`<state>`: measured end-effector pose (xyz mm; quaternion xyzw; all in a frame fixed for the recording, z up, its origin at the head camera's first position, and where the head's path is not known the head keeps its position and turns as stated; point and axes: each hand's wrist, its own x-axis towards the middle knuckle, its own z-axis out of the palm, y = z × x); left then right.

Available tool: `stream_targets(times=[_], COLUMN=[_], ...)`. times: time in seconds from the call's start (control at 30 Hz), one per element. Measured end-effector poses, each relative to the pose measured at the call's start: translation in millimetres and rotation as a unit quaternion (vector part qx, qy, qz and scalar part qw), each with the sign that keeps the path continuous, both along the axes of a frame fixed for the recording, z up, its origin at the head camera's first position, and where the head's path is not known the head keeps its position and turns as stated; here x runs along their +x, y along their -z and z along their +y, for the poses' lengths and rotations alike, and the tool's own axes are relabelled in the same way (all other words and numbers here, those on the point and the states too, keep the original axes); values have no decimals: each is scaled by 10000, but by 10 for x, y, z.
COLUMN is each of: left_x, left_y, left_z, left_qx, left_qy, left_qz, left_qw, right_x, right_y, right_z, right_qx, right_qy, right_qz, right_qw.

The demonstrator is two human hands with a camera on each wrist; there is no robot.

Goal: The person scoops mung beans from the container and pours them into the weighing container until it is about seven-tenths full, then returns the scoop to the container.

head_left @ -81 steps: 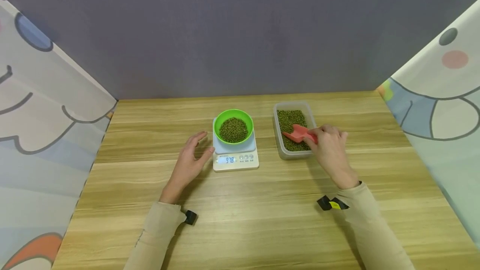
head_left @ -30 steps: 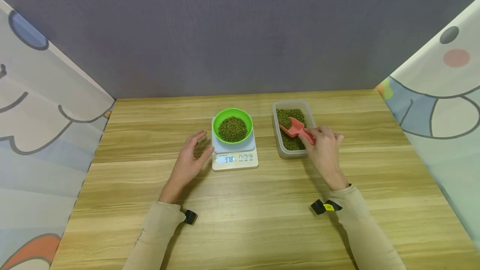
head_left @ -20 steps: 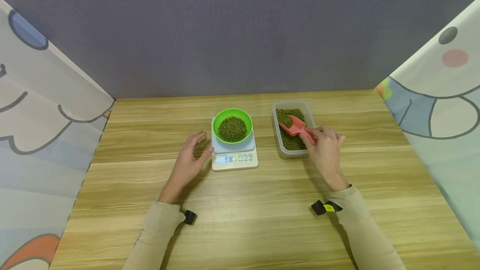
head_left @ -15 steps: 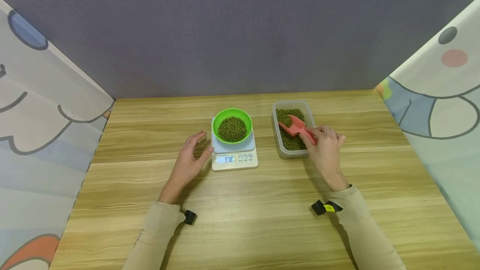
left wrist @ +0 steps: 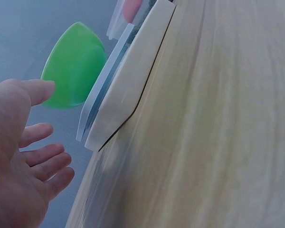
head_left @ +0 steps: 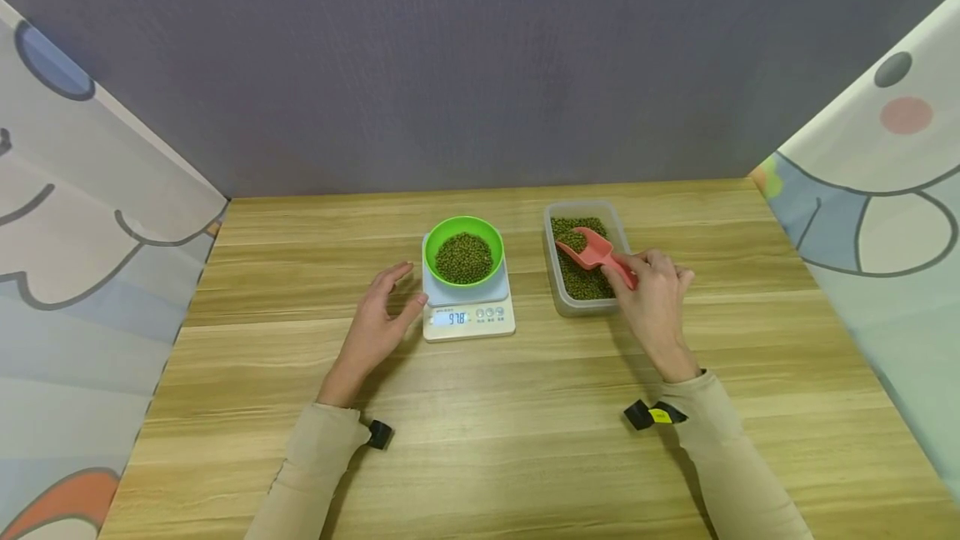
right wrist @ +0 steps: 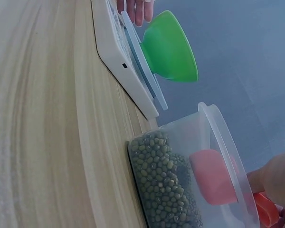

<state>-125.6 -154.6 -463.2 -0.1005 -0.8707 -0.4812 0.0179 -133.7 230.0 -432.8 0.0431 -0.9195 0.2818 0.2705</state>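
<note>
My right hand (head_left: 654,302) pinches the handle of a red scoop (head_left: 597,252). The scoop's bowl is inside a clear plastic container (head_left: 558,290) of mung beans (head_left: 588,283), and some beans lie in its front part. Through the container wall in the right wrist view, the scoop (right wrist: 213,178) shows above the beans (right wrist: 156,185). A white kitchen scale (head_left: 507,325) reads 97.8 and bears a green bowl (head_left: 456,229) with mung beans in it. Beside the scale's left edge, my left hand (head_left: 378,323) has its fingers spread and relaxed, holding nothing.
The wooden table (head_left: 480,440) runs back to a dark grey wall panel (head_left: 480,65). Cartoon-printed cloth (head_left: 885,198) hangs at both sides. A strip of table separates the scale from the container.
The right hand has shifted the scoop from the container's near part toward its back left, and beans now show in it. The left hand, bowl and reading stay the same.
</note>
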Motion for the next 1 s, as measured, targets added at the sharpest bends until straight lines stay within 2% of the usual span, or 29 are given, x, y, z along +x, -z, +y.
stream_targets(times=[0.53,1.0], left_x=[-14,-22], left_y=[-10,-10], left_z=[11,22], left_qx=[-104,-117], left_qy=[23,33], left_qz=[5,-42], left_qw=[9999,9999], right_x=[-2,21], right_y=[5,-166], right_z=[34,79], right_qx=[-20,-84], right_qy=[-17,-115], right_qz=[71,205], right_qw=[10000,9997])
